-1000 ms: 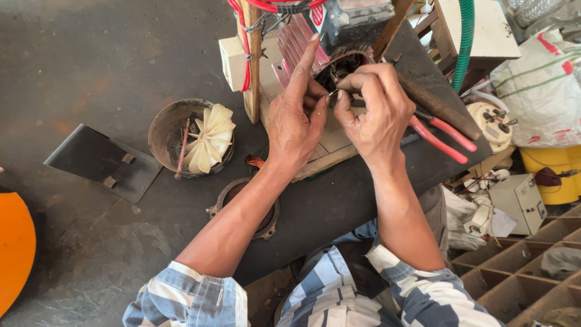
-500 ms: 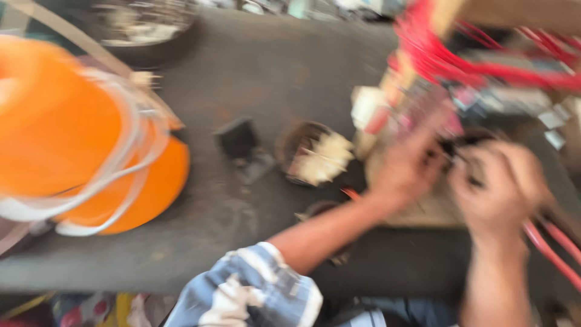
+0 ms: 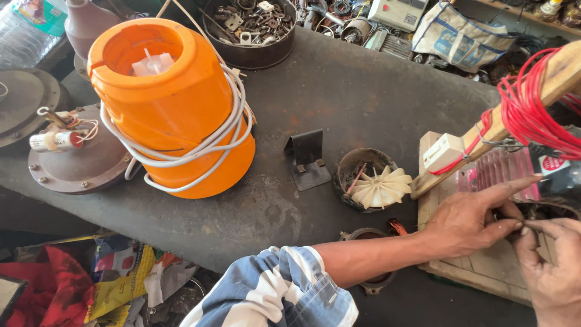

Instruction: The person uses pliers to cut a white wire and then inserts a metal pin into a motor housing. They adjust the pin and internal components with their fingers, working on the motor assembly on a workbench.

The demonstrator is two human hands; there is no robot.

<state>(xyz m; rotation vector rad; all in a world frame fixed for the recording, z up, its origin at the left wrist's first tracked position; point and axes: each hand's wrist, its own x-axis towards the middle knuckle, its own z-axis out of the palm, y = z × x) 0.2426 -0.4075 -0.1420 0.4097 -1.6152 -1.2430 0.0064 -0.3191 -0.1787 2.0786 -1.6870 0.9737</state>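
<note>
My left hand [image 3: 475, 223] reaches across to the right edge of the view, forefinger stretched out and thumb pinched toward my right hand [image 3: 552, 266]. The fingertips of both hands meet on a thin wire at a dark round motor part [image 3: 544, 211], which the hands and the frame edge mostly hide. The part sits on a wooden board [image 3: 478, 272]. A striped sleeve covers my left arm. Above the hands, a slanted wooden bar [image 3: 548, 79] carries loops of red wire [image 3: 532, 115].
On the dark bench stand an orange plastic drum [image 3: 169, 103] wrapped in white cable, a bent metal bracket [image 3: 305, 160], a dark cup holding a white fan wheel [image 3: 378, 184], a bowl of metal scraps [image 3: 251, 27] and a round metal plate [image 3: 75, 160]. Clutter lines the far edge.
The view has swung left and steadied: the orange drum and the bench's left side came into sight, and my hands and the motor part now lie at the right edge.
</note>
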